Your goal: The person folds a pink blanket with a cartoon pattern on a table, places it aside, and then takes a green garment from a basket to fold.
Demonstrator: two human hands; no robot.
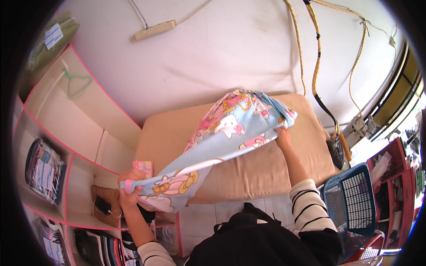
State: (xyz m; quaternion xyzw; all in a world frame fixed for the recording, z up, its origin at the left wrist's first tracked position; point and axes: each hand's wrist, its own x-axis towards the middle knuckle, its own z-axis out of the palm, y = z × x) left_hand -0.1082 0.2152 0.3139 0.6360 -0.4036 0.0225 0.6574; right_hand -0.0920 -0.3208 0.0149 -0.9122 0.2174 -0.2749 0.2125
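A light blue cloth (213, 143) with pink and white cartoon prints is stretched on a slant between my hands. My left hand (130, 184) grips its lower left end, beside the shelf unit. At the cloth's right part, my right hand (283, 135) pinches the near edge. The far part of the cloth looks bunched, with a gathered edge, and lies over a padded table (246, 179) covered in tan fabric. Just behind my left hand, a pink patterned item (148, 168) shows partly on the table's left edge.
A white shelf unit (85, 153) with pink edging holds bagged clothes (45, 171) at left. An iron (337, 154) stands at the table's right end, below hanging yellow cords (316, 53). Blue plastic baskets (349, 199) sit at right. A power strip (154, 30) hangs on the wall.
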